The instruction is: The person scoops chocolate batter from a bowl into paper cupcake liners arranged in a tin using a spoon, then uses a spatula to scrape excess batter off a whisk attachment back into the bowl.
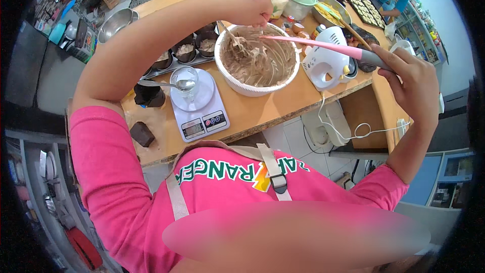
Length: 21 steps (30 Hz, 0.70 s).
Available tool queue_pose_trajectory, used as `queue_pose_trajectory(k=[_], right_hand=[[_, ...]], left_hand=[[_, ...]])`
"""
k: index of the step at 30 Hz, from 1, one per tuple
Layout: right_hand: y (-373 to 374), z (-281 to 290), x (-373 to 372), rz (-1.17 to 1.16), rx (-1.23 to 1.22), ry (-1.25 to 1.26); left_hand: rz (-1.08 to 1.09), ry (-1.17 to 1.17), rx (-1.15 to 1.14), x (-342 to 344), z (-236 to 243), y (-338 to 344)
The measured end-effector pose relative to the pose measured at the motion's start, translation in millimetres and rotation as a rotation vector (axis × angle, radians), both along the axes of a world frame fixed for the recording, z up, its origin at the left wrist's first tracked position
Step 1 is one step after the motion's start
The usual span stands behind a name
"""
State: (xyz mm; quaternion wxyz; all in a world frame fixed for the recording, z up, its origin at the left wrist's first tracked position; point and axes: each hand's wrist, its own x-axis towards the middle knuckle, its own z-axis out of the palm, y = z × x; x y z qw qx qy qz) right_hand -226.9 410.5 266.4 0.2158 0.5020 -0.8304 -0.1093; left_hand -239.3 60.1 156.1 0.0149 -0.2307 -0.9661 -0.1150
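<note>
One brown table [252, 114] over tiled floor [289, 140]; right hand [413, 75] grips pink spatula [326, 45]; left hand [256, 8] curled, hold unclear.

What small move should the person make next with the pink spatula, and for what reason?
Probably the right hand should sweep the spatula along the inner wall of the bowl: brown batter is smeared there in streaks, the spatula's pink end reaches over the bowl, and the left hand is near the far rim.
</note>
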Motion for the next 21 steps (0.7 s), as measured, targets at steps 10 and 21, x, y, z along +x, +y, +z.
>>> queue_pose_trajectory(k=[10,21], right_hand=[[-0.6,5.5,4.9,-0.05,0.034,0.07],[-8.7,-15.4,7.0,-0.021,0.097,0.038]], left_hand=[[0.038,-0.048,-0.005,3.1,6.5,9.1],[0.022,-0.112,0.023,8.6,15.3,4.3]])
